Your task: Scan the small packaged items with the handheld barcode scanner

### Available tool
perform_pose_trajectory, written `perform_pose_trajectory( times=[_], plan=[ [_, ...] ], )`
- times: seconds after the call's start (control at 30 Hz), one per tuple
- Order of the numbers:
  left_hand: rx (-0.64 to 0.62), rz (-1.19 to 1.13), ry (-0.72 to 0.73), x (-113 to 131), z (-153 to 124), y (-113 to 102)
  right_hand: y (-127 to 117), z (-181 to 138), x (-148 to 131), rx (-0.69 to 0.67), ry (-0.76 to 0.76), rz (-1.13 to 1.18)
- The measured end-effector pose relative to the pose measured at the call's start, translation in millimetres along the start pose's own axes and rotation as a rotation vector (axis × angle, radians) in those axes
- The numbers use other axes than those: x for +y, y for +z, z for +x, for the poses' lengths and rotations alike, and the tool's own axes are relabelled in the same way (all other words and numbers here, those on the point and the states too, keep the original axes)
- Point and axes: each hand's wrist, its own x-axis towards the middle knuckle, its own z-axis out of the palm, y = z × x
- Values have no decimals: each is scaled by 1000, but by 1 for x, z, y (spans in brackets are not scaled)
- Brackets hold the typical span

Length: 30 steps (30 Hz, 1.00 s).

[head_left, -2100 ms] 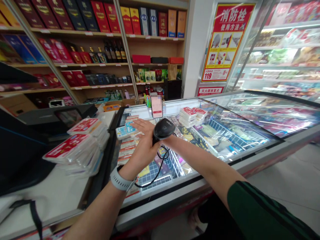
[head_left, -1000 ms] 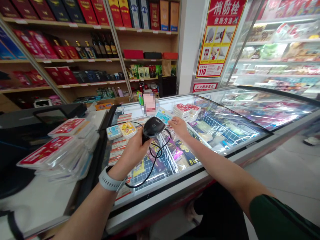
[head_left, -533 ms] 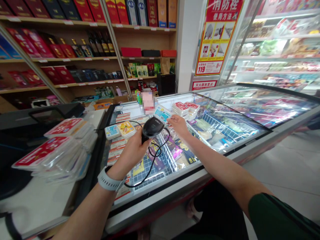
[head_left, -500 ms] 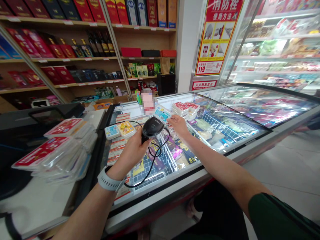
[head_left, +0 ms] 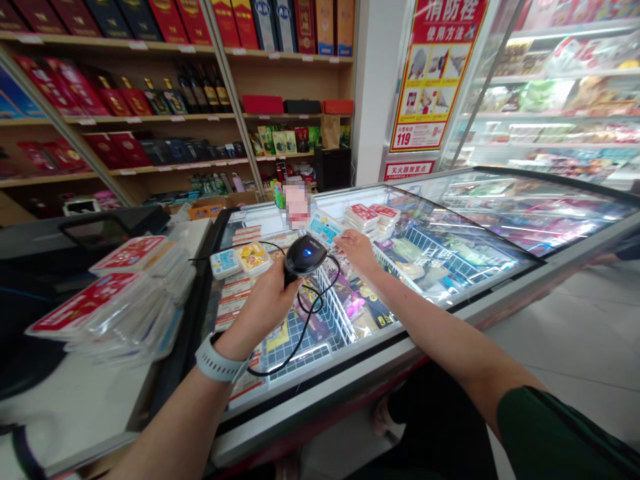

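Observation:
My left hand [head_left: 267, 297], with a pale watch strap on the wrist, is wrapped round a black barcode scanner [head_left: 304, 253]. A blue light glows on top of the scanner, and its black cable loops down over the freezer glass. Just beyond the scanner, my right hand [head_left: 356, 248] pinches the edge of a flat clear package with a blue label [head_left: 325, 230]. The scanner's head points toward this package. To the left of the scanner, a blue-labelled pack [head_left: 225, 264] and a yellow-labelled pack [head_left: 253, 257] lie on the glass.
Stacks of red-labelled packs [head_left: 362, 216] stand on the freezer glass behind my right hand. More flat packs [head_left: 125, 293] are piled on the counter [head_left: 75, 413] at left. The chest freezer [head_left: 380, 350] spans the front. Shelves of boxed bottles [head_left: 175, 43] line the back.
A blue light has come on atop the scanner. Both hands and the packages stay practically where they were.

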Motion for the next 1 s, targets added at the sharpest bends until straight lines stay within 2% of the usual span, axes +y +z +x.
perform_pose_trajectory(
  times=[0.37, 0.47, 0.57, 0.7, 0.8, 0.9, 1.0],
  plan=[
    [0, -33, 8, 3, 0, -2, -3, 1, -7, 17, -30, 2],
    [7, -21, 11, 4, 0, -2, -14, 5, -18, 65, -96, -42],
    [22, 1, 22, 4, -1, -3, -36, 8, -27, 157, -204, -131],
    [17, 11, 18, 4, -1, -3, -75, 8, -30, 315, -373, -349],
    [1, -11, 15, 6, -1, -3, -103, 11, -30, 418, -469, -620],
    [-12, -38, 21, 10, -2, -3, -124, 22, -30, 455, -553, -904],
    [-9, -47, 32, 10, -2, -2, -139, 40, -30, 431, -587, -1083]
  ],
)
